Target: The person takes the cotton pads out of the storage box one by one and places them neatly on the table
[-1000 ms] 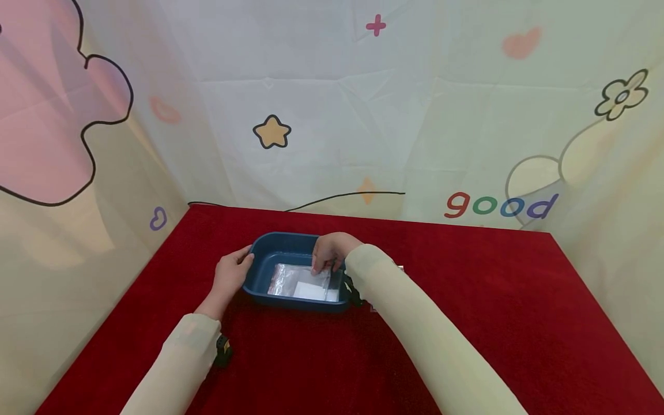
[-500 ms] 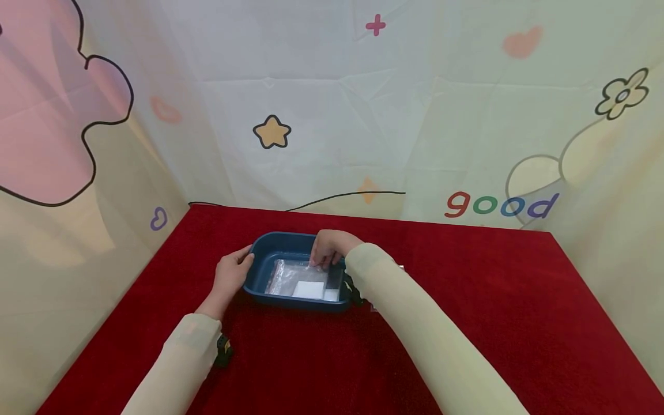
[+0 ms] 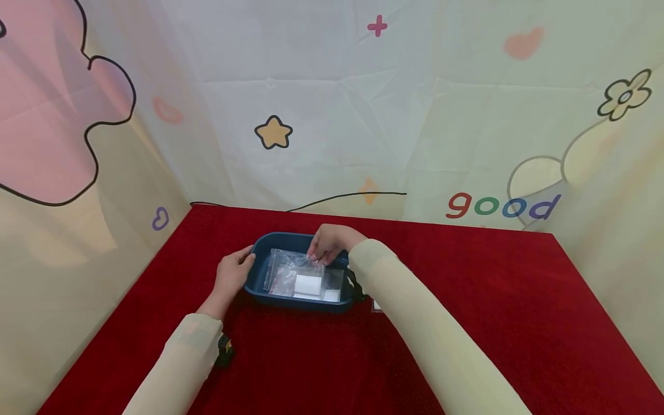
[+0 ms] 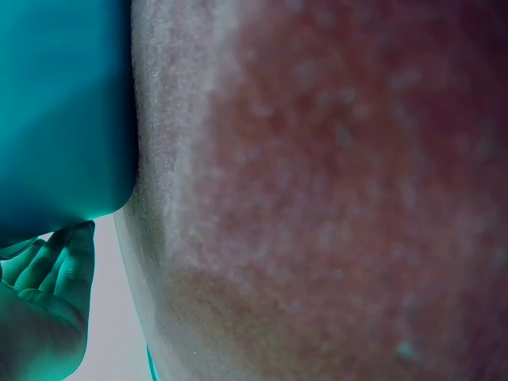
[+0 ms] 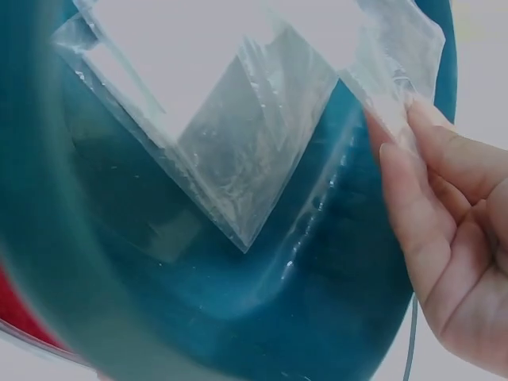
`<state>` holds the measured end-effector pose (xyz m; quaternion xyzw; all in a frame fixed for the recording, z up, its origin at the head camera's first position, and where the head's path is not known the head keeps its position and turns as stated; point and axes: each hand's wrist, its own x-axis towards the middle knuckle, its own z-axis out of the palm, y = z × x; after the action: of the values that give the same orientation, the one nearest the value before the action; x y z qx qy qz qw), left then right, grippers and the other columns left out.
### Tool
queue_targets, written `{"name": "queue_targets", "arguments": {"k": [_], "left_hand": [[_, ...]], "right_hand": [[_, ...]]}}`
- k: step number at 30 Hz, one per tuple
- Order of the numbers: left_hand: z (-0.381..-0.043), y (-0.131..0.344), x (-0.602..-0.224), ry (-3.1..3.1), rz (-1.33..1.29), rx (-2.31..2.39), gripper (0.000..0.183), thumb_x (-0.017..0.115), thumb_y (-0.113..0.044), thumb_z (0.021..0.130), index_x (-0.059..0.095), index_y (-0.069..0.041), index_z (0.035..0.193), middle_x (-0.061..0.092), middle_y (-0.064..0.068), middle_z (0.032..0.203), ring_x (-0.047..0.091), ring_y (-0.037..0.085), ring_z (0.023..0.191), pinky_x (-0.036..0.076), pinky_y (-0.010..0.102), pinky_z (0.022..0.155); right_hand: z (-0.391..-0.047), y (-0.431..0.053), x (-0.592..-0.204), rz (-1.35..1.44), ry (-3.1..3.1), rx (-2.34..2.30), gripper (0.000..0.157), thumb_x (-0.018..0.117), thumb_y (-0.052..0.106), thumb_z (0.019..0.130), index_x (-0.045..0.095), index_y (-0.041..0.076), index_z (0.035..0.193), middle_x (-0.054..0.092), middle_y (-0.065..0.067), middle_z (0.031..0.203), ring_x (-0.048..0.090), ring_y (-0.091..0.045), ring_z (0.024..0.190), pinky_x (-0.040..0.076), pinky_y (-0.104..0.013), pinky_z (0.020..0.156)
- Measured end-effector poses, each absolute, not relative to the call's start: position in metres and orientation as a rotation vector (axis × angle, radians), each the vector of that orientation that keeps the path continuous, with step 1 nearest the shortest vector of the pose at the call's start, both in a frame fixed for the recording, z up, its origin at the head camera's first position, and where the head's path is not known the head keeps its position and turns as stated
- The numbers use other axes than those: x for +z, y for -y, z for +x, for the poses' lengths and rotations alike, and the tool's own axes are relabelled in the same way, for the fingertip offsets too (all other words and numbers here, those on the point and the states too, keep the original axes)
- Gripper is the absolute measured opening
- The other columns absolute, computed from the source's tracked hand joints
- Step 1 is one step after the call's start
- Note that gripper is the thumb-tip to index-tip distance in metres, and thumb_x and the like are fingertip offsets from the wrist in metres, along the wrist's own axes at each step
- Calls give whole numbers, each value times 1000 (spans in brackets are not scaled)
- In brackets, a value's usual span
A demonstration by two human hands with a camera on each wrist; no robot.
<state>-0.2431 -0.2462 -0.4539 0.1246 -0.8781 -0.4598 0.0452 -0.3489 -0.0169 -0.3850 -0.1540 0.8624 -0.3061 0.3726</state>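
Note:
A blue plastic basin (image 3: pixel 288 242) sits on the red cloth. My left hand (image 3: pixel 231 278) grips its left rim, thumb on top; in the left wrist view the fingers of the left hand (image 4: pixel 55 298) meet the basin's underside (image 4: pixel 63 119). Over the basin's right part, my right hand (image 3: pixel 334 242) pinches the top edge of a clear plastic bag (image 3: pixel 282 270) with a white piece (image 3: pixel 308 285) inside. The right wrist view shows thumb and fingers of that hand (image 5: pixel 452 214) on the crumpled film. Another clear bag (image 5: pixel 250 151) lies beneath it in the basin.
The red cloth (image 3: pixel 467 300) covers the table. A small flat item with a white part (image 3: pixel 377 306) lies right of the basin, mostly hidden by the right sleeve (image 3: pixel 415 311). A printed curtain (image 3: pixel 332 127) hangs behind and at both sides.
My right hand has risen slightly and shifted left, lifting the bag's edge, so the bag tilts up and more of the one beneath shows. The left hand keeps its hold on the rim.

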Motion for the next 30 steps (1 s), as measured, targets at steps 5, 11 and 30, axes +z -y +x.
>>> {"name": "queue_targets", "arguments": {"k": [5, 11, 30], "left_hand": [[-243, 246, -454, 2684, 369, -1395, 46, 47, -16, 108, 47, 1, 151, 50, 25, 152, 53, 42, 139, 48, 53, 113], [-244, 246, -453, 2682, 385, -1416, 46, 47, -17, 108, 47, 0, 151, 49, 25, 153, 53, 41, 139, 48, 54, 113], [-242, 246, -452, 2670, 391, -1462, 47, 47, -18, 109, 46, 0, 152, 49, 25, 154, 53, 40, 139, 48, 53, 113]], "right_hand": [[-349, 15, -381, -392, -2190, -816, 21, 68, 6, 97, 76, -1, 114, 71, -4, 77, 66, -12, 66, 59, -21, 66], [-350, 12, -378, -399, -2183, -844, 23, 66, 7, 98, 75, 0, 118, 72, -3, 80, 67, -11, 66, 61, -23, 72], [-343, -4, -365, -416, -2145, -999, 27, 64, 6, 99, 72, -2, 124, 76, -6, 86, 69, -10, 65, 60, -21, 69]]}}
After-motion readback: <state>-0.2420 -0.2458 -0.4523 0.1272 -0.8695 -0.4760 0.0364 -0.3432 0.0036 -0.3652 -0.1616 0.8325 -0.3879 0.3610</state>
